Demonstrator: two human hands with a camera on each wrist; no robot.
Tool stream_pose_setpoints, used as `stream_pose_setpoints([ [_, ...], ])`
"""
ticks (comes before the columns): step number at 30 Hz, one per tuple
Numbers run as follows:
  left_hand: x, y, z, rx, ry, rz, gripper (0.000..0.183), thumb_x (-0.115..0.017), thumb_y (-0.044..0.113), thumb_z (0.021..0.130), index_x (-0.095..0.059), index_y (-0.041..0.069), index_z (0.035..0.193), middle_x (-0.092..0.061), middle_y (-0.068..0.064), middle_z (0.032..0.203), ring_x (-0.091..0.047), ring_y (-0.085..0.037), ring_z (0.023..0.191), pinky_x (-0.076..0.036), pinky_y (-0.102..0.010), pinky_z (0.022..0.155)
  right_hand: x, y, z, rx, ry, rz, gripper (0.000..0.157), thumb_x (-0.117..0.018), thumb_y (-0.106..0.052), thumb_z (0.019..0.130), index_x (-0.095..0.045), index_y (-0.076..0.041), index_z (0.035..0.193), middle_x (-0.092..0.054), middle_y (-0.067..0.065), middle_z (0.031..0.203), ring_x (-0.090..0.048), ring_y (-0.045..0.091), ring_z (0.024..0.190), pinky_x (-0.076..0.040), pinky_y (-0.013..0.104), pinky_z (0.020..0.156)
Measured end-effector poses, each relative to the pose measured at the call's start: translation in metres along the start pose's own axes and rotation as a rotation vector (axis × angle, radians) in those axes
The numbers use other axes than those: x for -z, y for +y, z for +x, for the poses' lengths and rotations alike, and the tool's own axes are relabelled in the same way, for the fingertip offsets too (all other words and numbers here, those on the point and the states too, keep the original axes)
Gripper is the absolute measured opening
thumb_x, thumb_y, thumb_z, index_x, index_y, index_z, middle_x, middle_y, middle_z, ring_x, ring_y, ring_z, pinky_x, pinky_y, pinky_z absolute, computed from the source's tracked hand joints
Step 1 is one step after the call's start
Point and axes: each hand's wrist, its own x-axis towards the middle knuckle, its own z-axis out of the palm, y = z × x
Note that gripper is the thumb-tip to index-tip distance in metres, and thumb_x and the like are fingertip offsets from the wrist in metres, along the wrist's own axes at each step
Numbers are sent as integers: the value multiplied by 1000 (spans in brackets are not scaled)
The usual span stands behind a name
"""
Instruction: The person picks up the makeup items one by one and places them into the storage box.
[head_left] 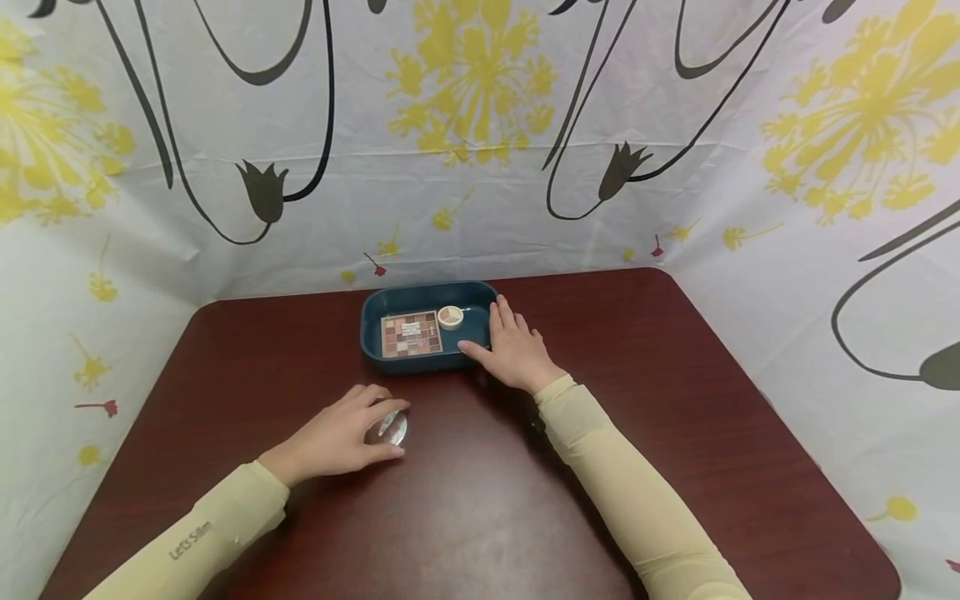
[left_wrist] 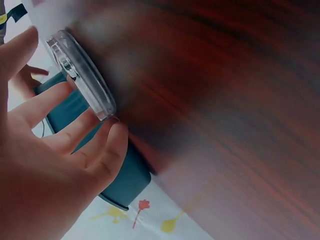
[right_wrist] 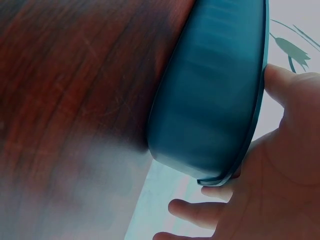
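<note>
My left hand [head_left: 341, 433] reaches around a small round clear-lidded case [head_left: 389, 428] on the table, fingers curved along one side and thumb at the other. In the left wrist view the case [left_wrist: 82, 75] shows its silvery side, with the fingertips right at its edge. My right hand [head_left: 517, 354] rests at the right end of a teal tray [head_left: 420, 365], fingers extended along the outside and thumb at the near rim. Inside the tray lie an eyeshadow palette [head_left: 411, 335] and a small round three-colour pot [head_left: 450, 317].
The tray stands toward the back of a dark reddish wooden table [head_left: 465, 508] with rounded corners. A white cloth [head_left: 465, 225] with yellow and grey flower prints hangs behind the table and along both sides.
</note>
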Motion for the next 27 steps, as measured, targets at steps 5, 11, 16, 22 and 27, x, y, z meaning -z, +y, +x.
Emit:
stream_pose_setpoints([
  [5, 3, 2, 1, -17, -36, 12, 72, -81, 56, 80, -60, 24, 140, -53, 4, 126, -44, -13, 110, -51, -32, 79, 0, 0, 0, -1, 3, 7, 104, -39, -77, 93, -9, -6, 162, 1, 10, 169, -19, 42, 149, -22, 62, 115],
  [11, 6, 6, 2, -6, -88, 15, 70, -87, 41, 78, -60, 22, 141, -52, 1, 124, -43, -16, 108, -51, -30, 77, -1, 1, 0, 11, 8, 13, 103, -39, -77, 93, -9, -6, 162, 1, 10, 169, -19, 42, 149, -23, 63, 114],
  [16, 7, 6, 4, 3, -91, 14, 65, -87, 34, 80, -62, 21, 139, -53, 2, 120, -43, -15, 105, -51, -28, 77, 0, 1, 0, 14, 4, 12, 103, -39, -77, 93, -9, -6, 161, 1, 10, 169, -19, 43, 149, -24, 63, 114],
  [22, 8, 5, 6, -1, -79, -7, 60, -85, 26, 78, -65, 20, 135, -54, 3, 115, -44, -15, 102, -50, -28, 75, 0, 0, 0, 17, 15, 10, 103, -40, -77, 93, -11, -5, 161, -1, 11, 169, -21, 43, 148, -25, 63, 113],
  [27, 12, 6, 10, 17, -79, -34, 60, -86, 26, 77, -66, 20, 133, -56, 2, 114, -45, -14, 100, -51, -28, 74, 0, 1, 0, 19, 9, 9, 103, -40, -76, 93, -10, -5, 161, 0, 11, 169, -20, 43, 149, -25, 63, 113],
])
